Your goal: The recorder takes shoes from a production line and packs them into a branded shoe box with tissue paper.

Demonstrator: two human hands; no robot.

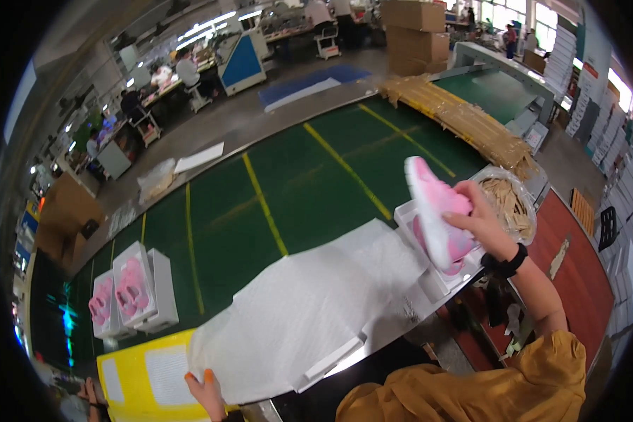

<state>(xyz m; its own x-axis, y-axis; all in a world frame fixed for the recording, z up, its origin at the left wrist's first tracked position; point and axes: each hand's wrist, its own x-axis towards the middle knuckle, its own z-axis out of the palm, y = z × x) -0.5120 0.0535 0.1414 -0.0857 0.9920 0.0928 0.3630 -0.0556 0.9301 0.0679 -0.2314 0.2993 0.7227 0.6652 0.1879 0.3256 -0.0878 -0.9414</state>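
Your right hand (482, 221) is clamped on a pink shoe (432, 211), fingers wrapped over its upper, just above the open white box (429, 271). It looks light and soft, so grip mid-body. Your left hand (207, 394) rests with fingers spread on the paper (295, 309).

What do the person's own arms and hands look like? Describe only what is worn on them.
The right hand is bare, with a black band around the wrist and a mustard-yellow sleeve gathered near the elbow. The left hand is also bare, with orange-painted fingernails; its wrist and sleeve are cut off by the lower edge.
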